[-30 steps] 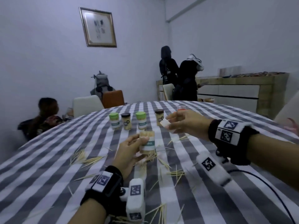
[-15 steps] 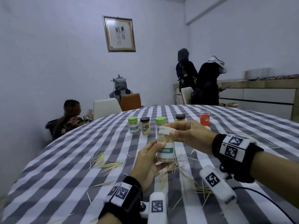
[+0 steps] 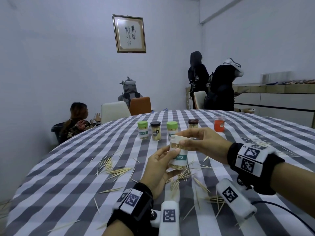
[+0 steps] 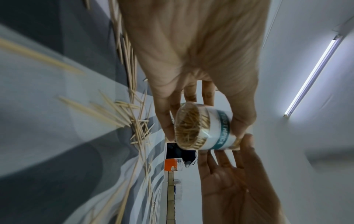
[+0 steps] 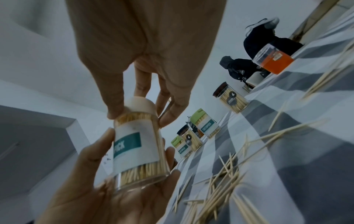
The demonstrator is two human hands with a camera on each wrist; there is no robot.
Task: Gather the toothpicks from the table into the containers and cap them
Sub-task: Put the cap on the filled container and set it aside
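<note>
My left hand (image 3: 161,165) grips a clear toothpick container (image 3: 178,156) with a white and teal label, full of toothpicks, held above the table. My right hand (image 3: 200,143) pinches the white cap (image 3: 179,139) that sits on the container's top. The right wrist view shows the cap (image 5: 139,104) between thumb and fingers, and the container (image 5: 138,150) resting in the left palm. From the left wrist, the container's clear bottom (image 4: 191,125) faces the camera. Loose toothpicks (image 3: 115,170) lie scattered on the striped tablecloth (image 3: 68,176).
Several capped containers stand in a row farther back: a green-capped one (image 3: 142,129), a dark-capped one (image 3: 155,131), another green one (image 3: 171,127), another dark one (image 3: 193,123). An orange container (image 3: 219,123) stands at the right. People and chairs are beyond the table.
My right hand brought the white cap from beside the container onto its top. The left hand lifted the container slightly; my view shifted upward.
</note>
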